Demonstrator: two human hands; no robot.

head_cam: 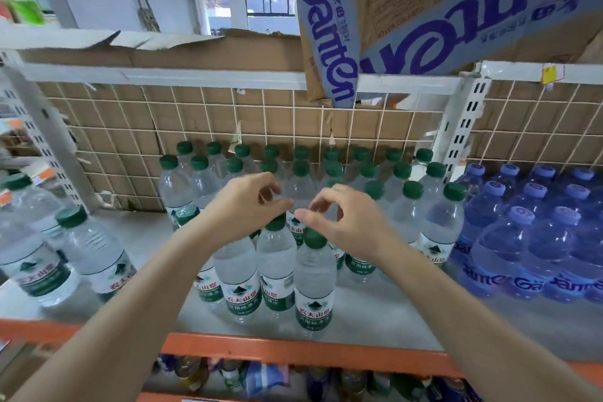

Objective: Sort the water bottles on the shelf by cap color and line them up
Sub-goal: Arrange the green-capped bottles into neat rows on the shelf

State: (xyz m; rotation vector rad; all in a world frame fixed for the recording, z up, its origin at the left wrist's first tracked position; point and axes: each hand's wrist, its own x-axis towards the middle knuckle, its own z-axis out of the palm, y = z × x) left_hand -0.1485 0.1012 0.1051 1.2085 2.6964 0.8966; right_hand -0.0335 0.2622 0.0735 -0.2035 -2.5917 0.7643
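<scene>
I see the clear plastic water bottles with dark green caps [315, 274] standing upright on the grey shelf board [375, 310], grouped in rows from the white wire-grid back panel [195, 121] toward the front edge. 3 of them stand nearest the front, side by side and touching. The left hand [243, 206] hovers above this front group, fingers loosely curled with thumb and fingertips close together; I see nothing gripped in it. The right hand [346, 222] hangs just beside it over the nearest green cap, fingers curled and thumb extended, likewise holding nothing. The 2 hands are near each other but apart.

To the right, past a white slotted upright [465, 127], tinted blue plastic bottles with pale blue caps [522, 238] stand in rows. At the far left, 2 further green-capped bottles [88, 248] stand apart from the main group. Brown cardboard cartons printed in purple lettering [408, 10] rest on the shelf above. An orange steel beam [293, 352] fronts the board.
</scene>
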